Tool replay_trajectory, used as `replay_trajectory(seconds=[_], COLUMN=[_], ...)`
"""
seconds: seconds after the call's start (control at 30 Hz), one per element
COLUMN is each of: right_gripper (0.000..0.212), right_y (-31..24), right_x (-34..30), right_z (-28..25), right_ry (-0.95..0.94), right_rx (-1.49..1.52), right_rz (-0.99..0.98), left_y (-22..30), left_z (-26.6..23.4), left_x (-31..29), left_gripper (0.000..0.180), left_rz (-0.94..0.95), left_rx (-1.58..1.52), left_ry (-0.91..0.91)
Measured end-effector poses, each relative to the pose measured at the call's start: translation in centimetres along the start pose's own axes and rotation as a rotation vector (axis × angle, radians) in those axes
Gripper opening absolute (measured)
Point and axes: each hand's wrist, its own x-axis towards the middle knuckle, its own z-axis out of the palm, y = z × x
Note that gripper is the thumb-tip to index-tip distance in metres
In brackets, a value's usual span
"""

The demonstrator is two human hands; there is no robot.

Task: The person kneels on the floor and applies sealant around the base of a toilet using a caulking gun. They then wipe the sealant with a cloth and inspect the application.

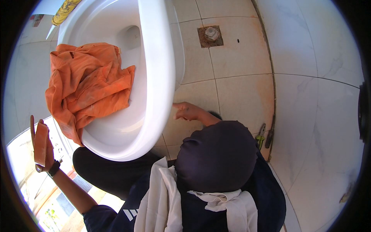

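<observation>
My left hand (47,152), with a dark watch on its wrist, is raised at the far left. It holds a flat, reddish-brown rectangular object (41,145) whose kind I cannot make out. To its right stands a white toilet bowl (156,77). A crumpled orange cloth (91,83) drapes over the bowl's left side and hangs past the rim. My right hand (188,111) is beside the bowl's right outer side, index finger stretched toward it, the other fingers partly bent. Whether the fingertip touches the bowl I cannot tell. Nothing shows in that hand.
My dark-clad knee (216,158) rises before me, partly hiding my right forearm. Green-handled pliers (261,135) and a dark tool (269,138) lie by the right wall. A pipe fitting (211,34) sits in a square floor cutout. A yellow wrapped object (65,11) is at the upper left.
</observation>
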Motion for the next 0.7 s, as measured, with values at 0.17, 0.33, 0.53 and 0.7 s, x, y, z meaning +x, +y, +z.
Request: replay_trajectory(seconds=[0.17, 0.33, 0.53, 0.7], right_gripper=[0.065, 0.065, 0.071, 0.081], right_y=[-0.5, -2.8, -15.5, -29.1], right_x=[-3.5, -9.4, -20.3, -22.9], right_z=[-1.5, -4.7, -7.6, -2.6], right_ry=[-0.098, 0.064, 0.166, 0.001], right_rx=[0.359, 0.613, 0.404, -0.146], right_rz=[0.019, -0.230, -0.653, -0.840], left_y=[-1.0, 0.0, 9.2, 18.3], left_z=[-0.9, -1.9, -2.0, -0.9], left_x=[-0.2, 0.3, 3.6, 6.9], left_gripper=[0.061, 0.090, 0.149, 0.140], left_rz=[-0.047, 0.101, 0.475, 0.698], left_rx=[0.034, -0.203, -0.512, -0.597], left_ry=[0.062, -0.043, -0.361, -0.605])
